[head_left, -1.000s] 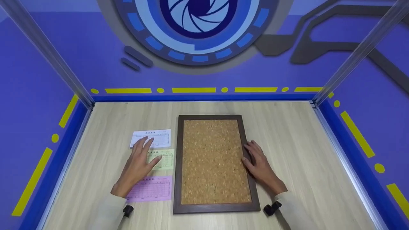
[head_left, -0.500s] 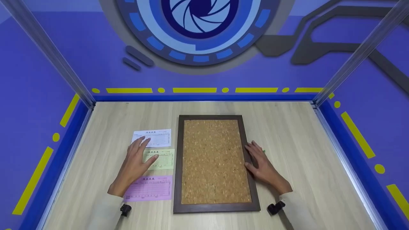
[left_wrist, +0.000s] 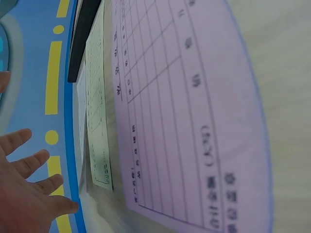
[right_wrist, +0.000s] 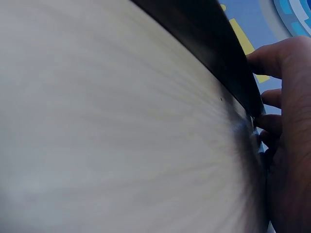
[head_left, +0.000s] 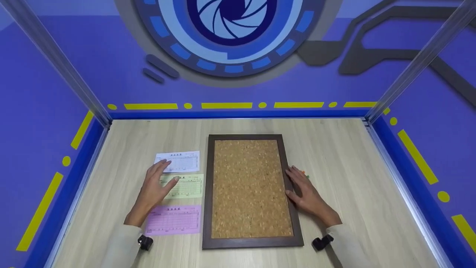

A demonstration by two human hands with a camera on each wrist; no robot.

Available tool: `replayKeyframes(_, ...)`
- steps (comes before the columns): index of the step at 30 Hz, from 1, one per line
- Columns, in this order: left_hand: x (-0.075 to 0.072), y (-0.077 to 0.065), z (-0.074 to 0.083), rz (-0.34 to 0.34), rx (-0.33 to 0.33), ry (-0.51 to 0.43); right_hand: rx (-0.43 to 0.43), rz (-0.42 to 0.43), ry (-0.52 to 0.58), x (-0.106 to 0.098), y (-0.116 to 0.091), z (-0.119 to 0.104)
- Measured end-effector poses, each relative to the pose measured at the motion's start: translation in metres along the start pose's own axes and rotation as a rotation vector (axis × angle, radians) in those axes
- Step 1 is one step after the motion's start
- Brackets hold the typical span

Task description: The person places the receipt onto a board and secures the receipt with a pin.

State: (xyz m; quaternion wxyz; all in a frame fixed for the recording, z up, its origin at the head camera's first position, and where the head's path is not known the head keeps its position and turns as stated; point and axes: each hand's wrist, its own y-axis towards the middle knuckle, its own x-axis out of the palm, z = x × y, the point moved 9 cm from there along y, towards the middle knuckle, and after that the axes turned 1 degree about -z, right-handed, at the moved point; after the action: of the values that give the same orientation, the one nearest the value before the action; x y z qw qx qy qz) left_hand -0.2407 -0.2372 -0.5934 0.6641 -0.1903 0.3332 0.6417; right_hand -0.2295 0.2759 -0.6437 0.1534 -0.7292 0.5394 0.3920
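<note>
A cork board [head_left: 249, 190] in a dark brown frame [head_left: 253, 242] lies flat on the table. My right hand [head_left: 306, 191] rests its fingertips and thumb against the frame's right side; in the right wrist view, fingers [right_wrist: 272, 58] touch the dark frame edge [right_wrist: 209, 43]. To the board's left lie a white form slip [head_left: 184, 162], a green one [head_left: 187, 187] and a pink one [head_left: 174, 221], in a column. Over the left edges of the white and green slips hovers my left hand [head_left: 150, 190], its fingers loosely spread and holding nothing; the left wrist view shows the same hand [left_wrist: 24, 184].
Beyond my right hand peek tiny orange [head_left: 303, 172] and green [head_left: 307, 176] bits, mostly hidden. Blue-purple walls [head_left: 238, 93] with metal corner posts [head_left: 420, 59] enclose the pale wooden table [head_left: 334, 141]. Both wrists carry small black cameras [head_left: 322, 242].
My left hand has drifted left, uncovering more of the slips. The right hand has shifted slightly right along the frame, and small orange and green bits show beside it.
</note>
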Motion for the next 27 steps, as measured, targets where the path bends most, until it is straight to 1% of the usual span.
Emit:
replayKeyframes(9,-0.004,-0.004,-0.008,0.040,-0.041,-0.037,-0.024,0.004,0.019,0.001,0.001,-0.002)
replayKeyframes(16,-0.005,-0.005,-0.016,0.023,-0.097,-0.117,0.009,0.000,-0.004,0.002,-0.001,-0.001)
replayKeyframes(18,-0.006,-0.006,-0.019,0.024,-0.105,-0.133,0.015,-0.002,-0.008,0.002,-0.001,0.000)
replayKeyframes(23,-0.011,-0.007,-0.025,0.035,-0.111,-0.173,-0.002,0.001,-0.002,0.000,-0.001,0.000)
replayKeyframes(27,-0.012,-0.010,-0.032,0.021,-0.152,-0.205,-0.020,-0.001,0.001,0.000,0.000,-0.001)
